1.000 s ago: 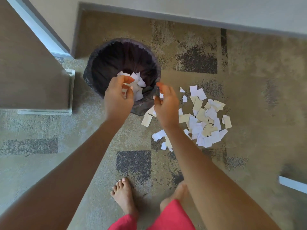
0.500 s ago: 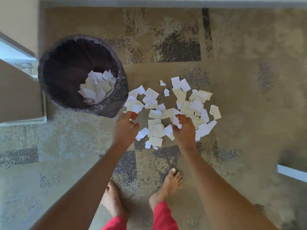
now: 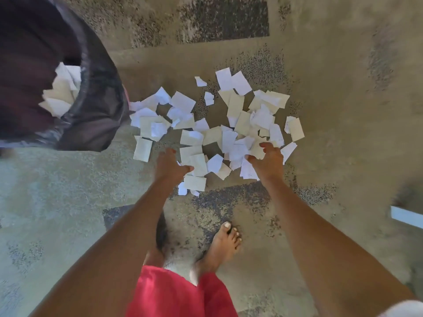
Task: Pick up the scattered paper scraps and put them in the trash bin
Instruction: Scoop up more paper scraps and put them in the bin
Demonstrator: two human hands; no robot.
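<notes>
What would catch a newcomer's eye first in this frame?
The spread of white paper scraps on the patterned carpet at centre, with the left hand and right hand reaching into its near edge. Next, the dark-lined trash bin at upper left, already holding some scraps.

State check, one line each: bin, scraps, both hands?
trash bin: upright, lined, some scraps already inside
floor scraps: many spread over the carpet beside the bin
left hand: open, at the pile's near edge
right hand: fingers curled into the pile, grip unclear
</notes>
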